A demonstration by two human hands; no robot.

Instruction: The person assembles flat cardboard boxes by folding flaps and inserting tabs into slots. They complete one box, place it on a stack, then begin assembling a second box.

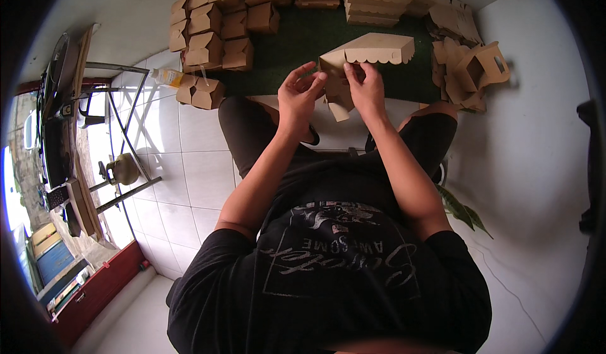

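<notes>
A partly folded brown cardboard box (379, 43) with a scalloped edge is tilted above the near edge of the dark green table. My right hand (367, 92) pinches its lower edge between thumb and fingers. At the box's left side, my left hand (298, 95) has its fingers curved and apart, the fingertips close to the cardboard; whether they touch it I cannot tell. One loose flap (339, 111) hangs down between the two hands, over the gap between my knees.
Folded brown boxes (205, 50) are stacked at the table's left. Scalloped cardboard pieces (375, 0) lie piled at the back. Handled boxes (483, 67) sit at the right. A bottle with yellow contents (167, 77) stands at the left, near a metal frame (123, 120).
</notes>
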